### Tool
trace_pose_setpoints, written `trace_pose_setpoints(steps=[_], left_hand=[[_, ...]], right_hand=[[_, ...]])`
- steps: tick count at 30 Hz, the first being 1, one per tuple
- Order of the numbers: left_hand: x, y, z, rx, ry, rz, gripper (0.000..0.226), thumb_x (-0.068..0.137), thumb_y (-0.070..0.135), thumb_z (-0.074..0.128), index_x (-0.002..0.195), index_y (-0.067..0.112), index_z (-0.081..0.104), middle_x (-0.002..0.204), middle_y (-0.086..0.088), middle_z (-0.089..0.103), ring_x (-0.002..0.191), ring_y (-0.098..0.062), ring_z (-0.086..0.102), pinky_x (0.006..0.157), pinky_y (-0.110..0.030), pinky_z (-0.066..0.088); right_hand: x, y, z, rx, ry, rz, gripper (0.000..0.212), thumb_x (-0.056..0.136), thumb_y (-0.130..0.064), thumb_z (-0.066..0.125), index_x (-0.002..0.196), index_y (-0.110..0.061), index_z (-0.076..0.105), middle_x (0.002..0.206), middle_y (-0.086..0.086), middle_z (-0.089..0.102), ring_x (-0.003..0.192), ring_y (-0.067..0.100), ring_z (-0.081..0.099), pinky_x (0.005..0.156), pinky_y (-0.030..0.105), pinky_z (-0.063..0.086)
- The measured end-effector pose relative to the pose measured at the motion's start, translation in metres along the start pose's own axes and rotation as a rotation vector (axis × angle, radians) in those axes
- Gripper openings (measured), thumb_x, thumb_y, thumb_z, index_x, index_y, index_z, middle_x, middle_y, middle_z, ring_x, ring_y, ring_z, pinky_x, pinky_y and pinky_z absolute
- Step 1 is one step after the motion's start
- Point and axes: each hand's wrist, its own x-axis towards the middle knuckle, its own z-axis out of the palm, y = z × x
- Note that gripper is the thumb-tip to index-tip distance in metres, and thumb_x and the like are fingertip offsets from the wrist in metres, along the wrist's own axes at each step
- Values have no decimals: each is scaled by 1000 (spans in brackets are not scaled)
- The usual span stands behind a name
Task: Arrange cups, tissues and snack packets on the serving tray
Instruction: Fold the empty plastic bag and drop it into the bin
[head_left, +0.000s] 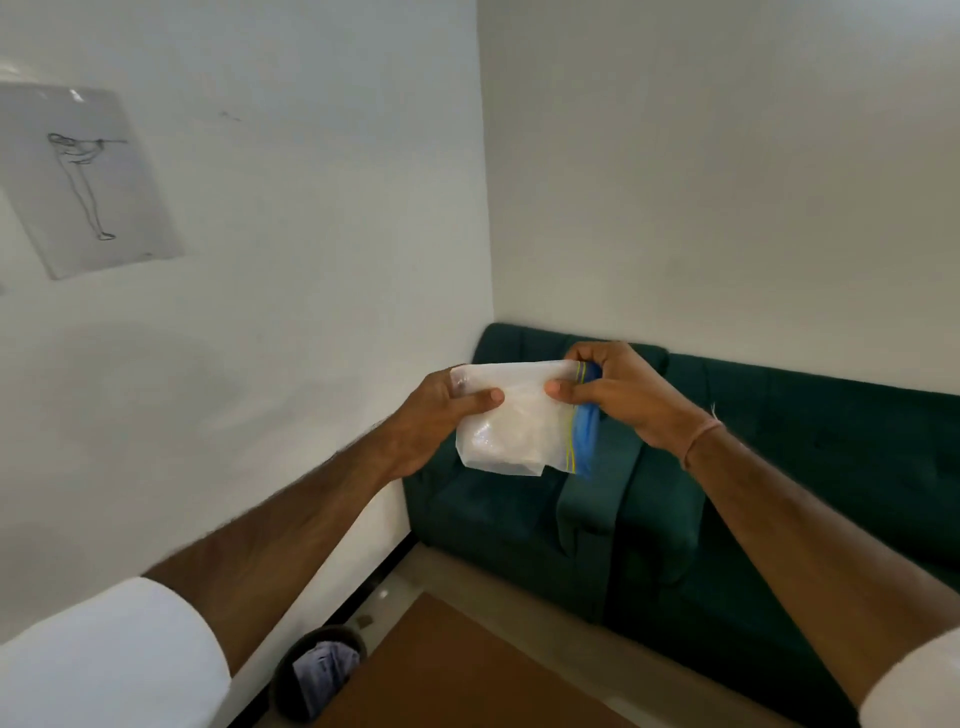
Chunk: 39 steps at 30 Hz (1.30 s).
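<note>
While a green sofa (727, 467) fills the room's corner, the left hand (431, 415) and right hand (618, 389) each pinch a clear plastic bag (514, 421) of white tissues, held in the air above the sofa, touching nothing else.

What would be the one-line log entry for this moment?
stage: packet in the air | left hand: holds plastic packet | right hand: pinches its blue end | tray: not visible | behind: green sofa
</note>
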Motion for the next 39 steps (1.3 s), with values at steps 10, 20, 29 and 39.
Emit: trace_pose_setpoints(steps=[10, 20, 29, 39], left_hand=[[-27, -42, -118, -23, 184, -13, 28, 85, 26, 77, 102, 14, 58, 99, -4, 70, 96, -24, 69, 71, -31, 57], [-37, -221, -350, 121, 117, -298, 36, 66, 6, 90, 89, 15, 64, 86, 3, 69, 86, -15, 66, 68, -29, 55], [-50, -505, -500, 411, -2, -558, 41, 75, 12, 84, 112, 24, 72, 109, 8, 72, 101, -12, 65, 81, -12, 47], [-117, -847, -506, 475, -209, -792, 46, 85, 22, 77, 127, 12, 61, 121, -9, 69, 114, -25, 63, 83, -17, 40]], right_hand=[[57, 21, 138, 305, -164, 231, 77, 66, 2, 88, 133, -11, 53, 125, 13, 68, 113, 29, 67, 94, 49, 57], [179, 125, 372, 206, -152, 389, 31, 73, 6, 82, 100, -6, 74, 96, 5, 80, 91, 19, 76, 80, 33, 62], [244, 337, 619, -174, -276, 535, 23, 76, -12, 84, 94, -23, 75, 79, -19, 69, 69, -6, 66, 62, 7, 50], [219, 624, 837, -760, -764, 443, 41, 82, -8, 62, 121, -18, 66, 117, 16, 69, 107, 38, 64, 93, 42, 54]])
